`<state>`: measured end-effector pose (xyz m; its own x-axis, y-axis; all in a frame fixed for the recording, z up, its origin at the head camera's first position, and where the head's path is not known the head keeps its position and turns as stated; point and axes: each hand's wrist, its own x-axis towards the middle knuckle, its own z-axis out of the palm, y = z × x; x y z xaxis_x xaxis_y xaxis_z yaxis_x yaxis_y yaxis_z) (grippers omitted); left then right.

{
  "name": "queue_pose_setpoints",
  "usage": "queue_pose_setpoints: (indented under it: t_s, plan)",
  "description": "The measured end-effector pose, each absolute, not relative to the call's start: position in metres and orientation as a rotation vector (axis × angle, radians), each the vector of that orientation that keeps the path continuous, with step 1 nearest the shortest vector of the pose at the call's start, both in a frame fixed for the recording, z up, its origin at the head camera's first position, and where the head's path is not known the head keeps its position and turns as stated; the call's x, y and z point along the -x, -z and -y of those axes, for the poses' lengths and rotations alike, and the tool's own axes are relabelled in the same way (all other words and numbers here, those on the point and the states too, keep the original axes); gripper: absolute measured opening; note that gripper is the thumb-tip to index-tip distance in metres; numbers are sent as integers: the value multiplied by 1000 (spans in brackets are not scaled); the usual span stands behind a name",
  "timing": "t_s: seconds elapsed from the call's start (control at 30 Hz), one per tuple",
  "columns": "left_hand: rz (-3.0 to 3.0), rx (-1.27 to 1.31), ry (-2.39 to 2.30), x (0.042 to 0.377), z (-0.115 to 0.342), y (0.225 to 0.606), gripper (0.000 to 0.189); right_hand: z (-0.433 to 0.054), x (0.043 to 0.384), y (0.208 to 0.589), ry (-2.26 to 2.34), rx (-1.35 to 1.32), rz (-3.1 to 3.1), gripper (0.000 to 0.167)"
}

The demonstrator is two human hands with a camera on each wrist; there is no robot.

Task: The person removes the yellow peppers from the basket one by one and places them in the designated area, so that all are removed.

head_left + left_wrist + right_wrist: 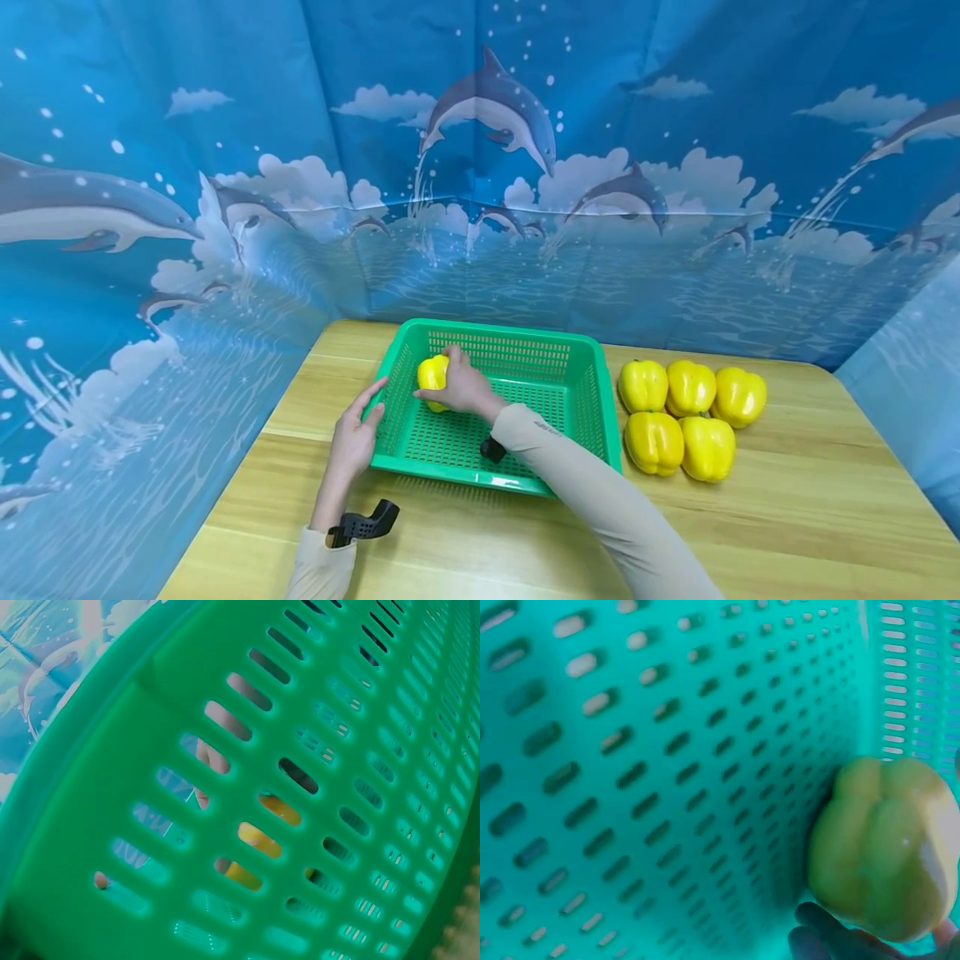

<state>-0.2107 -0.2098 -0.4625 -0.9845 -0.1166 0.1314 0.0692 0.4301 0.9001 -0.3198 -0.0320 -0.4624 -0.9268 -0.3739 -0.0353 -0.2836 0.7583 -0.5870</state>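
Note:
A yellow bell pepper (pixel 432 377) is inside the green plastic basket (pixel 495 479), near its left end. My right hand (pixel 467 385) reaches over the basket and grips this pepper between thumb and fingers. In the right wrist view the same bell pepper (pixel 885 847) shows close up beside the perforated basket wall, with fingertips (pixel 825 926) at its lower edge. My left hand (pixel 356 435) rests at the basket's left rim, thumb and fingers extended against it. The left wrist view is mostly filled by the slotted basket side (pixel 225 780), with bits of yellow behind the slots.
To the right of the basket, several yellow bell peppers (pixel 692 387) sit grouped in two rows on the wooden table (pixel 810 500). A blue curtain (pixel 480 275) printed with dolphins hangs behind the table and along both sides. A black wrist camera (pixel 367 523) is strapped to the left forearm.

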Motion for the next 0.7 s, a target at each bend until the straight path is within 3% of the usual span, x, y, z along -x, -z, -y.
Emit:
queue_pose_setpoints:
  t_s: [0.7]
  plan:
    - [2509, -52, 1574, 209, 209, 462, 43, 28, 318, 465, 1124, 497, -2671, 80]
